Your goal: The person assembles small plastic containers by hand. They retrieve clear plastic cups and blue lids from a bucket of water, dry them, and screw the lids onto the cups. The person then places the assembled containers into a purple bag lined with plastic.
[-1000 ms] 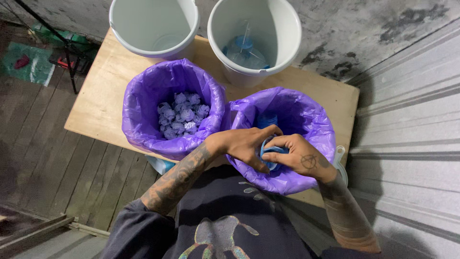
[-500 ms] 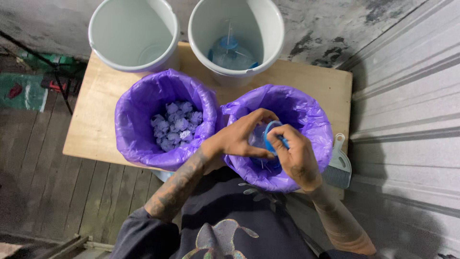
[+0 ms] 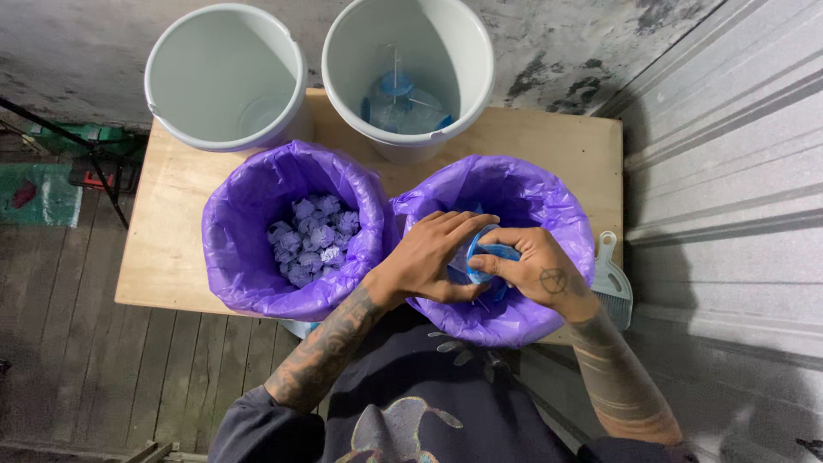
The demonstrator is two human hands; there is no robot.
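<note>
Both hands meet over the right purple-lined bucket [image 3: 549, 201]. The left hand [image 3: 433, 257] curls closed around a blue plastic piece [image 3: 490, 260], and the right hand [image 3: 536, 270] pinches that piece's rim from the other side; it sits just above the bag's opening. Touching this bucket on the left stands a second purple-lined bucket [image 3: 249, 257] holding crumpled pale wads [image 3: 313, 236]. Behind them, two white buckets [image 3: 227, 81] crowd the desk's [image 3: 163, 249] far edge. Bare wood shows along the left side; a small dustpan [image 3: 610, 279] hangs off the right edge beside a corrugated wall [image 3: 729, 197].
</note>
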